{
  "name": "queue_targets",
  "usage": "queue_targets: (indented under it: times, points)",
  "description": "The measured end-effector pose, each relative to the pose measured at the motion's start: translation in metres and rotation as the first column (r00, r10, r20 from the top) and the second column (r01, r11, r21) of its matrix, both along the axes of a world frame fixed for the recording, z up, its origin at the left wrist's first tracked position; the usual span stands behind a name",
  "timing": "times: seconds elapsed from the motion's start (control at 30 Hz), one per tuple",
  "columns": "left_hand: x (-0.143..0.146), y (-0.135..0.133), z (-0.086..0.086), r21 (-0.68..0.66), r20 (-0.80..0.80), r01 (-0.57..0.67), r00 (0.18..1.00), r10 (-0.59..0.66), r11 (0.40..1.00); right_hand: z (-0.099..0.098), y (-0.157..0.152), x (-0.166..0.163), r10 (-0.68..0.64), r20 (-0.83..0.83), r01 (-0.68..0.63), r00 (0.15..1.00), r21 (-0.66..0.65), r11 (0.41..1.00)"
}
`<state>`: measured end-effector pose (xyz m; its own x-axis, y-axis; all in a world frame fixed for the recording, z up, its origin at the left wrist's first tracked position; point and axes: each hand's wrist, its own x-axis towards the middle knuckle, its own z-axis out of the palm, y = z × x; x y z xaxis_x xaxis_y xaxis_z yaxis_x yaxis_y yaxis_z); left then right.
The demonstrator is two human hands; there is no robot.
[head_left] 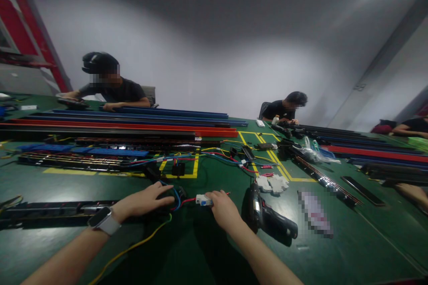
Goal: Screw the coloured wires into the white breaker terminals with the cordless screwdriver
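My left hand (142, 202), with a watch on its wrist, lies with fingers stretched over the end of a long black strip housing (50, 209) where red, blue and yellow wires (175, 202) come out. My right hand (222, 207) is closed in a pinch on a small white connector block (203, 200) joined to the red wire. Both hands rest low on the green table (334, 254).
A black cordless screwdriver (267, 218) lies just right of my right hand. White connector parts (272, 183) sit beyond it. Long red, blue and black rails (133, 127) span the table. Two people sit across the table, and a third is at the far right.
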<state>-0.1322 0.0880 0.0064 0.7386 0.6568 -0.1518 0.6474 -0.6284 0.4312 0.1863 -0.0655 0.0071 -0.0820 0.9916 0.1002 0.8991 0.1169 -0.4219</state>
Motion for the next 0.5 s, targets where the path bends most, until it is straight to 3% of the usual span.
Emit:
queue_targets:
  times: [0.03, 0.1, 0.23, 0.3, 0.5]
  points:
    - [-0.003, 0.007, 0.001, 0.052, 0.036, 0.018, 0.999, -0.02, 0.998, -0.001, 0.0, -0.001, -0.002, -0.002, 0.002, 1.0, 0.0, 1.0]
    - [-0.007, 0.022, 0.001, 0.216, 0.068, -0.071, 0.996, 0.057, 0.974, -0.002, 0.001, -0.001, -0.007, -0.002, 0.007, 1.0, -0.001, 1.0]
    - [-0.009, 0.047, -0.003, 0.44, 0.013, -0.089, 0.996, 0.093, 0.893, -0.003, 0.0, -0.001, -0.012, -0.005, 0.012, 1.0, 0.0, 1.0]
    - [-0.01, 0.055, -0.005, 0.499, -0.031, -0.104, 0.99, 0.138, 0.86, -0.002, 0.0, -0.001, -0.016, -0.008, 0.016, 1.0, 0.002, 1.0]
    - [-0.024, 0.059, 0.004, 0.54, -0.125, -0.08, 0.977, 0.174, 0.838, 0.0, 0.0, 0.0, -0.013, -0.015, 0.013, 1.0, 0.008, 1.0]
